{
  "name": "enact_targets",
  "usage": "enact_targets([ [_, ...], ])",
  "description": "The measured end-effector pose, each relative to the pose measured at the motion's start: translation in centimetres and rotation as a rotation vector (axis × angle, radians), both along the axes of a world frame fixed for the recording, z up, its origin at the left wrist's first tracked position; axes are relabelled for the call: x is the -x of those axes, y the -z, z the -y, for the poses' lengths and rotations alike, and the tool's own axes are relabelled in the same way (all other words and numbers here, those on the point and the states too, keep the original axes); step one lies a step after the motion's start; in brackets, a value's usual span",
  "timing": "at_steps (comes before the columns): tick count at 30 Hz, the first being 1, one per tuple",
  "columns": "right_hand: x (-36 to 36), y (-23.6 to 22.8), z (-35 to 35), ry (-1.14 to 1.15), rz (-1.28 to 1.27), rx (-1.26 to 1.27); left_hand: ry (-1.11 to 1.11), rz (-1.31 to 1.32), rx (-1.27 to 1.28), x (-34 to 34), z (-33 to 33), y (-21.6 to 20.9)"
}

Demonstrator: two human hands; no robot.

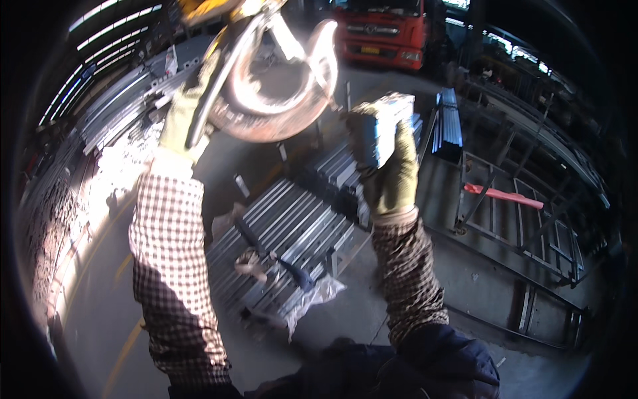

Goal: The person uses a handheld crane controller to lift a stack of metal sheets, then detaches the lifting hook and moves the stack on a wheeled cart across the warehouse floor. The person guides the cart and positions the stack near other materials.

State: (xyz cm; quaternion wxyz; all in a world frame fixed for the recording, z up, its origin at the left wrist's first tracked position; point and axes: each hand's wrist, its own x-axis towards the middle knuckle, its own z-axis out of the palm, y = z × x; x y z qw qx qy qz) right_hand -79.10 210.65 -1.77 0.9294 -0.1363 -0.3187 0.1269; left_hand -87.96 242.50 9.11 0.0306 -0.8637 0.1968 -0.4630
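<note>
A big, worn steel crane hook (272,130) hangs high in front of me, below a yellow block (203,9). My left hand (183,120), in a pale work glove, is raised at the hook's left side. It is closed around a slim metal bar (211,100) that slants down beside the hook. Over on the right, my gloved right hand (399,176) holds up a blue and white box-shaped thing (384,130), thumb along its near side. Glare and blur hide what kind of box it is.
Below lies a stack of metal profiles (292,219) with plastic sheeting (312,299) at its near end. Metal frames (525,233) stand at right with a pink roll (505,195) on them. A red truck (382,36) is parked ahead; more profiles (126,96) lie left.
</note>
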Motion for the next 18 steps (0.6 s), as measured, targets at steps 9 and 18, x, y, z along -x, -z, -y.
enact_targets([
  [9,-1.5,2.0,11.7,0.456,0.011,0.036,0.588,-0.528,0.866,1.1,9.8,7.5],
  [18,0.6,6.1,22.7,0.460,0.001,-0.003,-0.029,-0.882,1.876,21.2,6.9,42.7],
])
